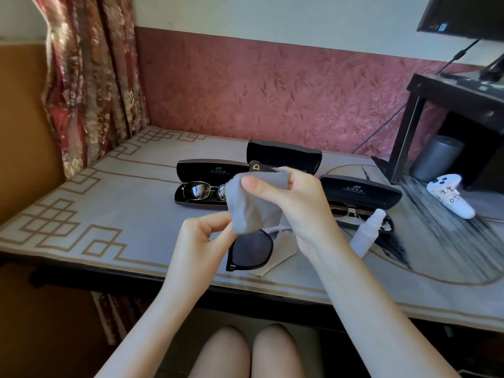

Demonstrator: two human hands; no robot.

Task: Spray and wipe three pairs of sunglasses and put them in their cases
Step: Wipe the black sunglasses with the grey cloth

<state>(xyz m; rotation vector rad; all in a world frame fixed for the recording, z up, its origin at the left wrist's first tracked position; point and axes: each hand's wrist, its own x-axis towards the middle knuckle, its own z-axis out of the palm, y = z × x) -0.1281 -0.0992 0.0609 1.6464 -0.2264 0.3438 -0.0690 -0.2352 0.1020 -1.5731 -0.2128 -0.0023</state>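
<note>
Thick black-rimmed sunglasses (252, 251) hang over the near edge of the table (109, 203). One dark lens is bare and the other is wrapped in a grey cloth (251, 208), while a temple with a gold D points to 12 o'clock. The left hand (201, 236) pinches the frame's corner with curled fingers. The right hand (289, 197) clamps thumb and fingers on the cloth. Open cases lie at 10 (191, 166), 12 (283, 155) and 2 o'clock (360, 190), and a spray bottle (368, 230) lies at 3.
</note>
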